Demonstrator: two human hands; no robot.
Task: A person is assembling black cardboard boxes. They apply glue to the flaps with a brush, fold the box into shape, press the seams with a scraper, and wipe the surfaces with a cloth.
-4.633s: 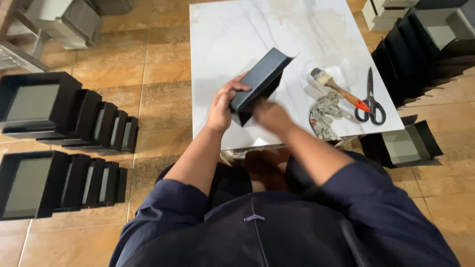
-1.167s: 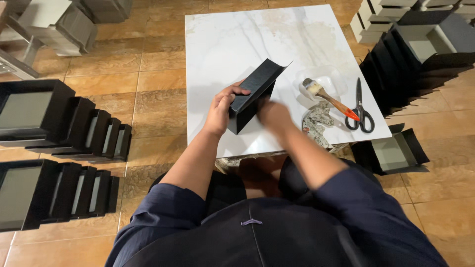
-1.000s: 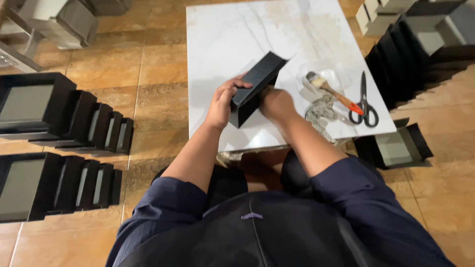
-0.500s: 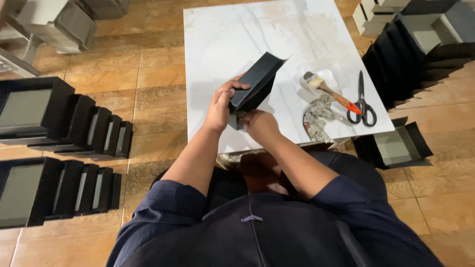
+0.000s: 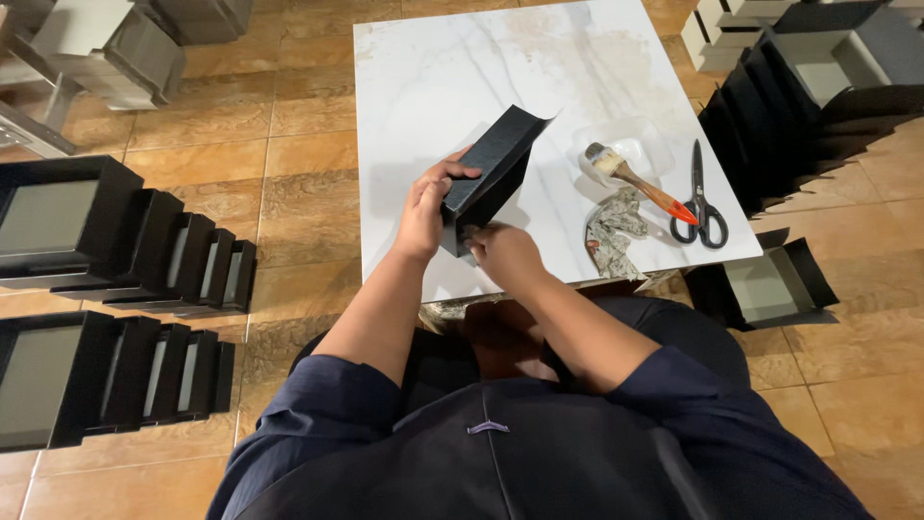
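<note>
A white marble-patterned table (image 5: pixel 433 87) stands on a brown tiled floor (image 5: pixel 202 125). Near the table's right edge lie a paintbrush (image 5: pixel 630 178) with a wooden and orange handle, resting partly on a clear plastic piece (image 5: pixel 643 144), and black-handled scissors (image 5: pixel 701 197) just beside it. A crumpled patterned cloth (image 5: pixel 611 231) lies near the front right corner. On the floor to the left stand two rows of black open boxes (image 5: pixel 125 246), nested by size. More black boxes (image 5: pixel 789 87) stand to the right, and one open black box (image 5: pixel 765 287) sits by the table's front right corner.
</note>
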